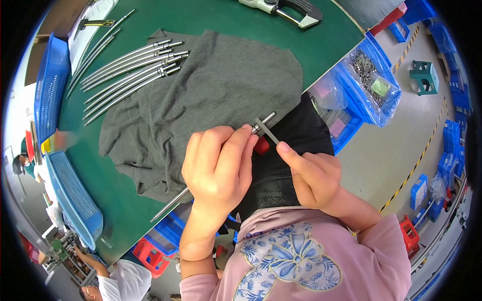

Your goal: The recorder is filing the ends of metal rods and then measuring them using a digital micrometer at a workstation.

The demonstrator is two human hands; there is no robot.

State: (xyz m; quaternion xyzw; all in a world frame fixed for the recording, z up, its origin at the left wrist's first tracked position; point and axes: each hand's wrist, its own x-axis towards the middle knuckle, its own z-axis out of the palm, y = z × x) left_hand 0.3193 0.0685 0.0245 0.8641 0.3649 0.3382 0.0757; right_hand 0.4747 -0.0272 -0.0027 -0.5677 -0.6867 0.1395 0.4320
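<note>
My left hand (217,163) is closed round a long, thin metal rod (170,204). The rod slants from the table's front edge at lower left up past my fingertips. Between thumb and fingers my right hand (315,176) pinches a narrow, flat grey strip (267,132), whose exact kind I cannot make out. The strip lies across the rod near its upper end, just beyond my left fingertips. Beneath and behind the left hand spreads a crumpled grey cloth (241,75). Several similar metal rods (128,63) rest side by side with their stepped ends on the cloth.
More rods (95,52) lie farther left on the green table (201,15). A micrometer (288,12) sits at the far edge. Blue baskets (52,85) line the left side. Right of the table stands a blue bin (379,52) with bagged metal parts. Another person (128,281) works at lower left.
</note>
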